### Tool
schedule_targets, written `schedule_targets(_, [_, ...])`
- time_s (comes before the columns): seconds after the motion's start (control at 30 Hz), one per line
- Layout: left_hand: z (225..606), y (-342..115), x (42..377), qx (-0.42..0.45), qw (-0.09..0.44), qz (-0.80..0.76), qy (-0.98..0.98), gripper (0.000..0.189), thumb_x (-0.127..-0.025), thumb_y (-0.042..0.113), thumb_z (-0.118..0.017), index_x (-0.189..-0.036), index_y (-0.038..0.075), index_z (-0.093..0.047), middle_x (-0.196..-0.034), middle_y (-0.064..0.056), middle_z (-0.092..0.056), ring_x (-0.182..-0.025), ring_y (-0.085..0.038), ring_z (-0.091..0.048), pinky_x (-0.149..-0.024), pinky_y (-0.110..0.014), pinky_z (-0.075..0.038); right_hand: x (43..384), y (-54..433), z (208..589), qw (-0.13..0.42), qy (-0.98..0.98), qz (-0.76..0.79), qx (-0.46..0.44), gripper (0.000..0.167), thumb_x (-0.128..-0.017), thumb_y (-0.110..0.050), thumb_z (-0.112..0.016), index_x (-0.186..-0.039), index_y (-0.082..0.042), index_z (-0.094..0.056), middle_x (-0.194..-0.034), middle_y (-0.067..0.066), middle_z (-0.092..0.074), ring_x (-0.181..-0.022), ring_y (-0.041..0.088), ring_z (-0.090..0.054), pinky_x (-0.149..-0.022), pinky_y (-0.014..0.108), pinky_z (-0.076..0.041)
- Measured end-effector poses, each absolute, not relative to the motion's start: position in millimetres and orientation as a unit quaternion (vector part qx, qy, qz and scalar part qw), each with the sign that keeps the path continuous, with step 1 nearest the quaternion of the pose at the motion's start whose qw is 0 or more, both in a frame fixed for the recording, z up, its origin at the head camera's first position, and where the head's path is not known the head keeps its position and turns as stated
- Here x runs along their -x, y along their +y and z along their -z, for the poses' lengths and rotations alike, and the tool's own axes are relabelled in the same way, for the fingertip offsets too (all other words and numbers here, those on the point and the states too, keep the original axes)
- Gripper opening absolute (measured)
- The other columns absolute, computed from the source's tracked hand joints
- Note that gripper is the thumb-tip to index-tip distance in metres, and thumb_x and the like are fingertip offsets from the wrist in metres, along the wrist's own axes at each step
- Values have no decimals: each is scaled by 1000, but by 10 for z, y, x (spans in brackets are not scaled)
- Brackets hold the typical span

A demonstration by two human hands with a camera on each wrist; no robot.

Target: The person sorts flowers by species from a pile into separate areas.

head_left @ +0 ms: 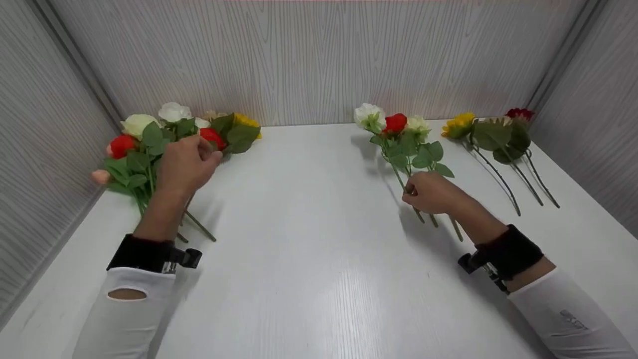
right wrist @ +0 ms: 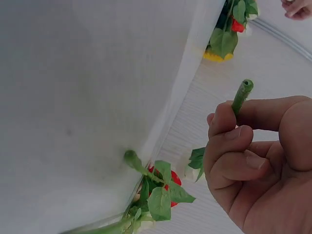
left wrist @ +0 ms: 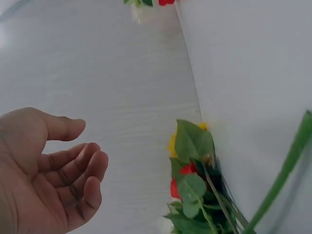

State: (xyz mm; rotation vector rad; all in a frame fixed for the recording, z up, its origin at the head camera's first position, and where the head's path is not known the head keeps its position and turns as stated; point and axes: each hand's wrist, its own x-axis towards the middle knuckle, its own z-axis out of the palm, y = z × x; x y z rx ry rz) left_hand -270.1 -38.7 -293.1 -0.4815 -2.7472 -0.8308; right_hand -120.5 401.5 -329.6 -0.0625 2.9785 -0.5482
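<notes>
On the right of the table my right hand (head_left: 431,192) pinches the green stem of a white rose (head_left: 370,117) between thumb and fingers. The stem's cut end (right wrist: 242,92) pokes out past the fingertips in the right wrist view. Beside this rose are a red rose (head_left: 395,123) and a pale cream rose (head_left: 417,127), their stems running under or near the hand. My left hand (head_left: 184,164) is over a bunch of flowers at the left; its fingers are loosely bent with nothing between them in the left wrist view.
The left bunch holds a pale yellow rose (head_left: 139,124), red roses and a sunflower (head_left: 245,121). Farther right lie another sunflower (head_left: 459,124) and a dark red flower (head_left: 520,114) with long stems. Grey wood-grain panels (head_left: 309,60) wall the white table (head_left: 299,249).
</notes>
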Motion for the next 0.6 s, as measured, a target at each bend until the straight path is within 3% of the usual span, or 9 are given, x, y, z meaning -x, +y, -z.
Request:
schedule_targets(0.03, [2959, -455, 2774, 155, 107, 270, -944, 33, -97, 27, -61, -110, -3, -66, -101, -22, -67, -91, -36, -62, -74, -50, -52, 1200, 4051, 3301, 59, 982, 178, 18, 22, -96, -14, -60, -100, 5, -71, -87, 14, -71, -77, 24, -64, -74, 44, -53])
schedule_targets(0.1, [3024, -585, 2907, 139, 78, 240, -958, 32, -97, 27, -58, -93, -3, -66, -83, -17, -65, -78, -31, -60, -63, -44, -50, 1191, 4106, 3308, 66, 982, 176, 15, 22, -96, -13, -60, -96, 5, -71, -84, 13, -70, -73, 22, -63, -70, 41, -52])
schedule_targets(0.23, [3137, -818, 3073, 123, 10, 180, -976, 39, -97, 26, -54, -64, 5, -51, -57, -3, -44, -58, -21, -47, -48, -33, -39, 1202, 4156, 3313, 78, 981, 176, 16, 23, -96, -14, -61, -85, 2, -73, -71, 7, -68, -63, 17, -59, -64, 33, -49])
schedule_targets(0.43, [3223, -970, 3136, 133, -43, 134, -981, 28, -94, 19, -52, -72, 2, -53, -63, -8, -47, -61, -24, -49, -49, -32, -41, 1219, 4151, 3296, 91, 981, 172, 16, 25, -96, -14, -62, -80, 0, -75, -63, 3, -67, -59, 13, -57, -61, 30, -47])
schedule_targets(0.6, [3247, -935, 3158, 139, -73, 116, -981, 22, -92, 11, -51, -76, -3, -56, -66, -11, -49, -62, -25, -51, -51, -32, -44, 1180, 4161, 3282, 109, 972, 208, -28, 23, -96, -15, -64, -105, 6, -68, -67, 5, -68, -55, 13, -58, -54, 28, -47])
